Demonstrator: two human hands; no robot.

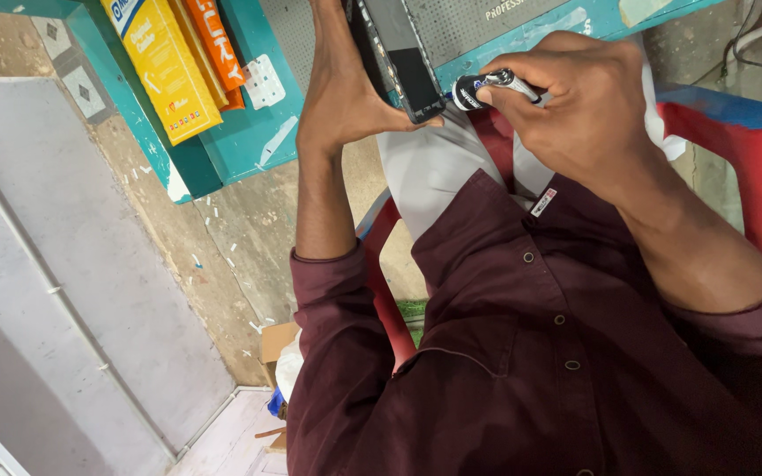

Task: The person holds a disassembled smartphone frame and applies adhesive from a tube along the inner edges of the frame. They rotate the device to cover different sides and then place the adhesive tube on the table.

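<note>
The dark flat device (396,53) runs off the top edge, as do the left hand's fingertips (332,11). The right hand (575,97) hides most of the small tube (485,86).

Maroon button-up shirt (557,353): dark buttons down the front, sleeves pushed above the wrists, small label at the collar. Light grey trousers (434,167).
</note>
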